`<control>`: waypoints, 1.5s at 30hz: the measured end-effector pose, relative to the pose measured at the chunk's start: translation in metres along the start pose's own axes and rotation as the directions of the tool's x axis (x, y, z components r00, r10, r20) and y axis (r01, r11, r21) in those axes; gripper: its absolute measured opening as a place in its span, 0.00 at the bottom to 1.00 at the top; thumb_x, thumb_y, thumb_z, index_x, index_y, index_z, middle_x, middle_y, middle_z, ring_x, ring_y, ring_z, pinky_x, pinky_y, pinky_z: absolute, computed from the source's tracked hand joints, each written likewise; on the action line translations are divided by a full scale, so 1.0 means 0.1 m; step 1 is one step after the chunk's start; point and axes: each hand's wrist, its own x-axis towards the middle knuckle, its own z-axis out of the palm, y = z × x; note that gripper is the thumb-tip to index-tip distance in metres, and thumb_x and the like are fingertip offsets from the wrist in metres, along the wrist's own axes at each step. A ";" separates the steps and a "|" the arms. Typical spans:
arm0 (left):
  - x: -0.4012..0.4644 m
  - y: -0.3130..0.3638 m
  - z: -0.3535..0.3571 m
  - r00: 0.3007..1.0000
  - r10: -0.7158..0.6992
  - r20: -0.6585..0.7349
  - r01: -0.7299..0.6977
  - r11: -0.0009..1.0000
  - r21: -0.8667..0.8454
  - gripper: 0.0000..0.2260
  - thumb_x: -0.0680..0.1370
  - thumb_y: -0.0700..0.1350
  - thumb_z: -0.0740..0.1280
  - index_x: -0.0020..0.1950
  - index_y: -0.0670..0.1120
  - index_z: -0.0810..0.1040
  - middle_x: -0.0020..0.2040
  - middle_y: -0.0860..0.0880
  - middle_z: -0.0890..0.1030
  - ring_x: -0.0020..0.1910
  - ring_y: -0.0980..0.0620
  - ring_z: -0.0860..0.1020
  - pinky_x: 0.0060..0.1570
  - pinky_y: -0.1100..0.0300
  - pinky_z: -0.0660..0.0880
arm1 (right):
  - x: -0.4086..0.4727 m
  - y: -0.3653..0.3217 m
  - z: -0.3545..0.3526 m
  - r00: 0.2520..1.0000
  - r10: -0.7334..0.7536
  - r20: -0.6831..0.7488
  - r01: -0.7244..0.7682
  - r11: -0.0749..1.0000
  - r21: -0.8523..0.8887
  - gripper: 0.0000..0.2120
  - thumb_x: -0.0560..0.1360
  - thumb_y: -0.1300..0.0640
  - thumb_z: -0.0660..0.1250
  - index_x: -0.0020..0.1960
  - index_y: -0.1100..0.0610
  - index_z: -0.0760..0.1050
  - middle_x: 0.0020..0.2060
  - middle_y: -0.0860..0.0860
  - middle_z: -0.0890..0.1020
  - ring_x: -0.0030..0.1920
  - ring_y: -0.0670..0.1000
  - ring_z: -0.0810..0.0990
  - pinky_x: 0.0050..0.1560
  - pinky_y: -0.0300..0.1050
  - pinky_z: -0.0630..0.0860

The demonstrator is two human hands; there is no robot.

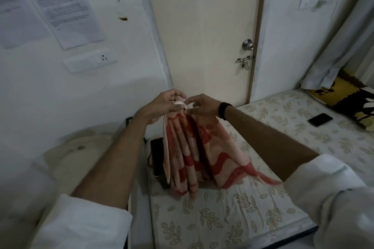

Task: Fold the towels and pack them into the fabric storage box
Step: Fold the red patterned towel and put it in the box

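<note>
A pink towel with red wavy bands (pixel 194 153) hangs in long folds above the leaf-patterned mattress (pixel 222 218). Its lower corner trails onto the bed at the right. My left hand (pixel 164 105) pinches the towel's top edge. My right hand (pixel 204 107), with a black band on the wrist, holds the same top edge right beside it, fingertips nearly touching the left hand. A dark boxy object (pixel 157 155) sits behind the towel at the bed's left edge, mostly hidden; I cannot tell if it is the storage box.
A black phone (pixel 320 119) lies on the mattress at the right, near a yellow and black pillow (pixel 348 95). A cream door (pixel 204 32) stands straight ahead, white walls on both sides. A pale round seat or stool (pixel 81 153) is at the left.
</note>
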 end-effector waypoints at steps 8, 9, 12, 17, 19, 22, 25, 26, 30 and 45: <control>-0.20 -0.17 -0.05 0.962 0.145 -0.232 0.025 0.799 0.601 0.04 0.75 0.48 0.66 0.43 0.48 0.77 0.42 0.46 0.81 0.42 0.48 0.79 0.38 0.60 0.71 | 0.03 -0.21 -0.01 0.992 -0.109 -0.059 0.116 0.983 0.143 0.11 0.79 0.55 0.66 0.44 0.62 0.79 0.37 0.53 0.80 0.39 0.49 0.77 0.45 0.45 0.73; -0.20 -0.22 -0.05 0.938 0.168 -0.302 0.068 0.767 0.638 0.08 0.73 0.50 0.63 0.38 0.48 0.74 0.39 0.47 0.79 0.40 0.48 0.78 0.36 0.59 0.69 | 0.02 -0.26 -0.05 0.990 -0.124 -0.072 0.136 0.972 0.190 0.11 0.79 0.56 0.66 0.43 0.62 0.78 0.37 0.54 0.79 0.39 0.50 0.77 0.45 0.44 0.73; -0.26 -0.42 -0.14 0.862 0.126 -0.490 0.226 0.770 0.597 0.14 0.76 0.47 0.61 0.30 0.48 0.65 0.34 0.48 0.73 0.37 0.46 0.75 0.35 0.58 0.64 | -0.03 -0.42 -0.21 0.978 -0.139 -0.156 0.188 0.913 0.363 0.09 0.79 0.56 0.66 0.43 0.61 0.76 0.38 0.56 0.75 0.39 0.52 0.74 0.42 0.43 0.71; -0.33 -0.42 -0.19 0.838 0.154 -0.523 0.047 0.935 0.350 0.16 0.82 0.46 0.62 0.35 0.42 0.69 0.32 0.50 0.68 0.33 0.52 0.67 0.35 0.57 0.61 | 0.01 -0.37 -0.42 0.878 0.058 -0.475 -0.021 0.996 0.082 0.08 0.72 0.49 0.73 0.41 0.53 0.80 0.36 0.47 0.80 0.39 0.46 0.77 0.45 0.40 0.73; -0.35 -0.18 -0.10 0.867 0.225 -0.445 -0.074 0.940 0.332 0.15 0.82 0.45 0.62 0.40 0.37 0.73 0.34 0.49 0.69 0.32 0.56 0.66 0.34 0.58 0.62 | -0.02 -0.36 -0.36 0.916 0.043 -0.398 -0.085 0.993 -0.087 0.12 0.70 0.50 0.76 0.50 0.53 0.81 0.41 0.46 0.82 0.42 0.46 0.79 0.48 0.39 0.75; -0.34 0.13 0.03 0.902 0.315 -0.295 -0.194 0.907 0.373 0.12 0.81 0.47 0.63 0.43 0.40 0.78 0.35 0.49 0.77 0.34 0.58 0.72 0.36 0.62 0.68 | -0.03 -0.40 -0.13 0.984 -0.068 -0.165 0.022 0.964 -0.267 0.18 0.73 0.54 0.73 0.62 0.52 0.77 0.48 0.47 0.81 0.44 0.46 0.76 0.48 0.38 0.70; -0.34 0.18 0.09 0.901 0.384 -0.204 -0.219 0.806 0.551 0.11 0.79 0.51 0.65 0.45 0.45 0.80 0.38 0.50 0.80 0.37 0.59 0.75 0.37 0.65 0.69 | -0.03 -0.39 -0.02 0.972 -0.178 -0.151 0.123 0.940 -0.318 0.09 0.76 0.57 0.69 0.51 0.61 0.82 0.41 0.56 0.83 0.40 0.49 0.76 0.44 0.41 0.69; -0.37 0.16 0.08 0.895 0.395 -0.205 -0.213 0.784 0.583 0.09 0.80 0.50 0.65 0.46 0.46 0.79 0.38 0.52 0.79 0.36 0.59 0.75 0.36 0.67 0.68 | -0.03 -0.36 -0.04 0.973 -0.161 -0.168 0.111 0.956 -0.273 0.10 0.76 0.55 0.69 0.47 0.63 0.82 0.39 0.59 0.83 0.39 0.50 0.76 0.43 0.44 0.70; -0.48 -0.24 -0.07 0.895 0.312 -0.320 -0.038 0.768 0.640 0.05 0.80 0.42 0.64 0.49 0.44 0.78 0.42 0.50 0.79 0.43 0.49 0.78 0.41 0.59 0.71 | -0.07 -0.24 -0.20 0.984 -0.019 -0.179 0.023 1.000 0.020 0.21 0.74 0.46 0.69 0.45 0.67 0.78 0.36 0.61 0.78 0.38 0.49 0.76 0.43 0.44 0.73; -0.64 -0.41 -0.13 0.807 -0.256 -0.532 0.085 0.942 -0.324 0.02 0.75 0.43 0.71 0.43 0.46 0.81 0.36 0.48 0.79 0.36 0.52 0.78 0.38 0.62 0.78 | -0.17 0.05 0.00 0.894 0.419 -0.159 -0.362 0.885 0.294 0.11 0.71 0.61 0.73 0.49 0.67 0.77 0.41 0.62 0.83 0.36 0.53 0.75 0.34 0.43 0.73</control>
